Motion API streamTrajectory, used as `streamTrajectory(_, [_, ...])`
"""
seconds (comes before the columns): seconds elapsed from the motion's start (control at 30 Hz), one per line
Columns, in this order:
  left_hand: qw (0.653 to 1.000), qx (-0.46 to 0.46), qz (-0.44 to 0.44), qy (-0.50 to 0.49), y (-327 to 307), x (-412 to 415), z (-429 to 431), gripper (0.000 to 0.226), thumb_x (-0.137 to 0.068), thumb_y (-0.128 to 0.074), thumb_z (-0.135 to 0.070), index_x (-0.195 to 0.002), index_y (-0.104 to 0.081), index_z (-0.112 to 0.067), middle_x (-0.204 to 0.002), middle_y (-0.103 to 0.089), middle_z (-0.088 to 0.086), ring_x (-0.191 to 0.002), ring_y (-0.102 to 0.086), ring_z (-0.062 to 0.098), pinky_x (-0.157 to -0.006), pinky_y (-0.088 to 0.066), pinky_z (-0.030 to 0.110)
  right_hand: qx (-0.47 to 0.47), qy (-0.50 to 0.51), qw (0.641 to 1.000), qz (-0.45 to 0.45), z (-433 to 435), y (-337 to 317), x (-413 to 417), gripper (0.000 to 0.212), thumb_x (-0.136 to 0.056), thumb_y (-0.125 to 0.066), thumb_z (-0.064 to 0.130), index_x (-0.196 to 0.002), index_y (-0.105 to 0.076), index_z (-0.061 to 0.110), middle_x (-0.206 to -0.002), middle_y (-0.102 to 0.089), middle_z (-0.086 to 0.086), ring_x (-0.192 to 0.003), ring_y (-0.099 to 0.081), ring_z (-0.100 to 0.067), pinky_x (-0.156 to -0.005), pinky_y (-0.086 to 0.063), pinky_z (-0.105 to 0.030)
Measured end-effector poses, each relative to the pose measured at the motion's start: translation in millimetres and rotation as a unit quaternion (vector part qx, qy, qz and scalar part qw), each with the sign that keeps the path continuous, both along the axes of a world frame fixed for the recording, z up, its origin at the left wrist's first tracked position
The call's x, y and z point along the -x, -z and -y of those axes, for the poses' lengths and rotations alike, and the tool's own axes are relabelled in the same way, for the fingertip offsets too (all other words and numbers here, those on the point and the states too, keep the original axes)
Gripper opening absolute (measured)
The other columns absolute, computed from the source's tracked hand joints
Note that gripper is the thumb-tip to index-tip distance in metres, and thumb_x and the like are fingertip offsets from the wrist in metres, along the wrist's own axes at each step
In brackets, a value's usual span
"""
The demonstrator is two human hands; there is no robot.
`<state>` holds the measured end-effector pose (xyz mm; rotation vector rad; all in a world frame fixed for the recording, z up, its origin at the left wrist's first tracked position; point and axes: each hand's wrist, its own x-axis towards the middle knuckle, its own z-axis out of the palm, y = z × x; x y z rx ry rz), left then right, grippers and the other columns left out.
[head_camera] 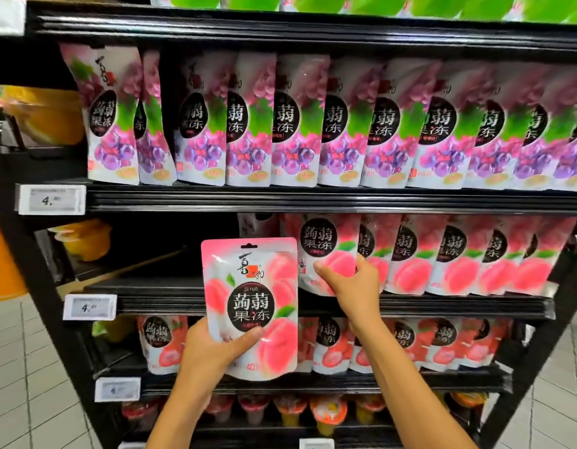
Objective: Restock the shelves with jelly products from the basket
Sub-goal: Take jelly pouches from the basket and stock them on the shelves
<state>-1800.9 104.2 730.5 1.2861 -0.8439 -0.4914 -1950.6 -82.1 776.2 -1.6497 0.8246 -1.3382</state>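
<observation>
While the left hand grips a pink peach jelly pouch by its lower edge, thumb across the front and fingers behind, the pouch stands upright in the air in front of the middle shelf, just left of the row of matching peach pouches standing on it. The right hand is at the leftmost pouch of that row and holds its lower part, thumb on the front and fingers curled round its right side. The two hands are apart, each clamped on its own pouch. On the shelf above stands a row of purple grape pouches. The shelf below carries red-fruit pouches, and lower still sit jelly cups. White price tags are fixed to the shelf edges at the left.
</observation>
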Motion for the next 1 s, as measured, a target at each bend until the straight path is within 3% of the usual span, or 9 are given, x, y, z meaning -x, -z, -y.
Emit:
streamTrajectory(0.1, [1.0,-0.003,0.001,-0.008,2,0,1,0.055,-0.041,-0.091,-0.054,-0.091,-0.074,-0.036,-0.087,-0.078,-0.002,-0.077,-0.075,0.014,-0.057,-0.056,0.019,0.02,0.009,0.999,-0.024,1,1,-4,0.039,-0.072,-0.085,0.03,-0.069,-0.05,0.014,-0.065,-0.05,-0.001,-0.06,-0.042,-0.013,-0.053,-0.036,-0.015])
streamTrajectory(0.2, [1.0,-0.005,0.003,-0.015,3,1,3,0.052,-0.044,-0.089,-0.05,-0.092,-0.074,-0.037,-0.089,-0.078,-0.003,-0.079,-0.075,0.013,-0.058,-0.056,0.019,0.01,-0.01,1.0,-0.022,-2,12,-1,0.032,-0.072,-0.086,0.029,-0.083,-0.059,0.014,-0.079,-0.064,0.0,-0.074,-0.057,-0.016,-0.069,-0.047,-0.026])
streamTrajectory(0.33, [1.0,-0.012,0.003,-0.008,5,6,7,0.052,-0.044,-0.089,-0.05,-0.092,-0.073,-0.035,-0.09,-0.078,-0.001,-0.082,-0.075,0.016,-0.061,-0.059,0.024,0.019,-0.025,0.996,-0.086,-4,14,12,0.056,-0.073,-0.083,0.04,-0.112,-0.059,0.009,-0.107,-0.067,-0.01,-0.099,-0.061,-0.023,-0.088,-0.051,-0.042])
streamTrajectory(0.4, [1.0,-0.015,0.0,0.0,7,10,7,0.052,-0.046,-0.09,-0.049,-0.093,-0.074,-0.033,-0.092,-0.078,0.001,-0.084,-0.075,0.019,-0.067,-0.06,0.031,0.029,-0.025,0.994,-0.106,-5,15,22,0.05,-0.075,-0.082,0.039,-0.109,-0.058,0.01,-0.103,-0.068,-0.007,-0.093,-0.062,-0.018,-0.086,-0.053,-0.041])
streamTrajectory(0.53, [1.0,-0.018,0.003,-0.002,10,17,10,0.051,-0.047,-0.089,-0.051,-0.093,-0.073,-0.034,-0.093,-0.078,0.0,-0.085,-0.075,0.019,-0.07,-0.06,0.036,0.054,0.03,0.987,-0.148,-8,22,39,0.044,-0.08,-0.079,0.029,-0.12,-0.064,0.017,-0.109,-0.071,0.003,-0.106,-0.063,-0.014,-0.096,-0.051,-0.038])
streamTrajectory(0.63, [1.0,-0.016,0.002,0.005,12,22,11,0.049,-0.048,-0.089,-0.048,-0.093,-0.074,-0.034,-0.093,-0.078,0.001,-0.085,-0.075,0.019,-0.068,-0.06,0.033,0.124,0.13,0.958,-0.226,-11,26,42,0.029,-0.085,-0.074,0.032,-0.113,-0.067,0.027,-0.093,-0.073,0.011,-0.102,-0.06,-0.016,-0.096,-0.041,-0.039])
streamTrajectory(0.7, [1.0,-0.012,0.001,0.011,12,26,11,0.046,-0.051,-0.089,-0.043,-0.093,-0.074,-0.033,-0.093,-0.078,0.001,-0.085,-0.075,0.019,-0.065,-0.059,0.027,0.117,0.149,0.956,-0.226,-12,25,40,0.026,-0.086,-0.072,0.034,-0.112,-0.067,0.03,-0.087,-0.073,0.014,-0.096,-0.062,-0.015,-0.094,-0.042,-0.039])
streamTrajectory(0.83, [1.0,-0.01,-0.001,0.018,12,28,9,0.039,-0.058,-0.089,-0.03,-0.094,-0.074,-0.031,-0.095,-0.077,0.003,-0.087,-0.075,0.021,-0.065,-0.059,0.026,0.077,0.15,0.957,-0.236,-9,22,32,0.029,-0.088,-0.068,0.039,-0.117,-0.064,0.035,-0.093,-0.074,0.018,-0.085,-0.067,-0.012,-0.081,-0.053,-0.037])
streamTrajectory(1.0, [1.0,-0.013,-0.002,-0.002,13,25,3,0.047,-0.049,-0.089,-0.043,-0.092,-0.074,-0.032,-0.093,-0.078,0.002,-0.085,-0.075,0.019,-0.064,-0.059,0.025,0.068,0.152,0.953,-0.254,-5,24,25,0.029,-0.089,-0.067,0.041,-0.118,-0.063,0.036,-0.094,-0.074,0.02,-0.09,-0.069,-0.014,-0.079,-0.053,-0.037])
